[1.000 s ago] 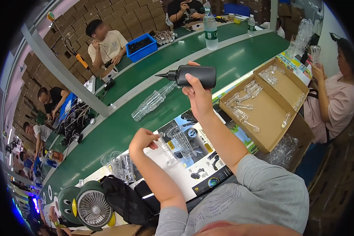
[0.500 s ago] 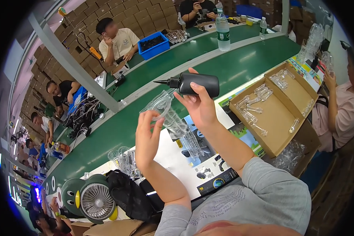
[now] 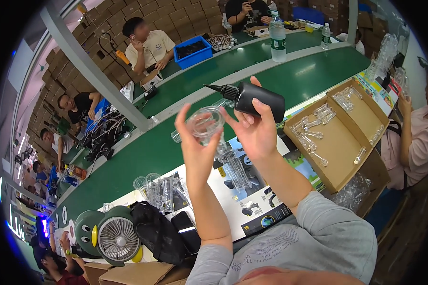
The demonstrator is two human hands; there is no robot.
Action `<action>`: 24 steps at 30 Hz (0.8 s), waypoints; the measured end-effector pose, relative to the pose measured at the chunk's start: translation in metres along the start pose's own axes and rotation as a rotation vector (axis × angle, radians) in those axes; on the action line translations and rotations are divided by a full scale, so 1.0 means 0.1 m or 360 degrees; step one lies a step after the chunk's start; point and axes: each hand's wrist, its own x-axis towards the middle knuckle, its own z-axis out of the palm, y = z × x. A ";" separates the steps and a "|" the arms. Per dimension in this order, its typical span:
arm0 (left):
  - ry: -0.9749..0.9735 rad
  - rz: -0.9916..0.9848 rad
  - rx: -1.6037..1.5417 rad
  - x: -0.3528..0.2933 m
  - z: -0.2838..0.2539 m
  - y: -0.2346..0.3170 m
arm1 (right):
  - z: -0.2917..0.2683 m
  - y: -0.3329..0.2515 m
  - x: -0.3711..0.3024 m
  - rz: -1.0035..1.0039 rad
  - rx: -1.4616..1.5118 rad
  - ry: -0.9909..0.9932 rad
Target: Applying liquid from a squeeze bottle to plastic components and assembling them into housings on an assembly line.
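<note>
My left hand [image 3: 198, 147] pinches a clear plastic part with a round ring-shaped end [image 3: 206, 121] between thumb and fingers, raised above the table. Close beside it, my right hand [image 3: 257, 135] grips a black squeeze bottle [image 3: 264, 101] with a pointed nozzle. The bottle lies tilted, its tip toward the upper left and higher than its base. A fingertip of the right hand reaches the edge of the clear part; whether it presses on it I cannot tell. Below both hands, more clear plastic pieces [image 3: 235, 171] lie in a row on the printed sheet.
An open cardboard tray [image 3: 345, 149] at right holds clear parts. More clear pieces [image 3: 159, 192], a phone [image 3: 187, 230], a black pouch [image 3: 157, 232] and a green fan [image 3: 119, 240] sit at left. Beyond the green belt [image 3: 214, 73], people work; a water bottle [image 3: 277, 40] stands there.
The clear part has been turned, so its round end now shows as an open ring. The squeeze bottle has shifted right and its base has dipped. Both hands are closer together.
</note>
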 end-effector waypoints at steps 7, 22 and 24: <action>0.0328 -0.0054 -0.0221 0.06 -0.48 -0.08 | 0.04 -0.15 -0.01 -0.0062 -0.0419 -0.0028; 0.0163 0.0064 -0.0076 -0.03 -0.48 0.08 | 0.15 -0.17 -0.18 -0.0250 -0.0777 -0.0060; 0.0161 0.0072 -0.0041 -0.04 -0.48 0.10 | 0.19 -0.16 -0.20 -0.0253 -0.0735 -0.0055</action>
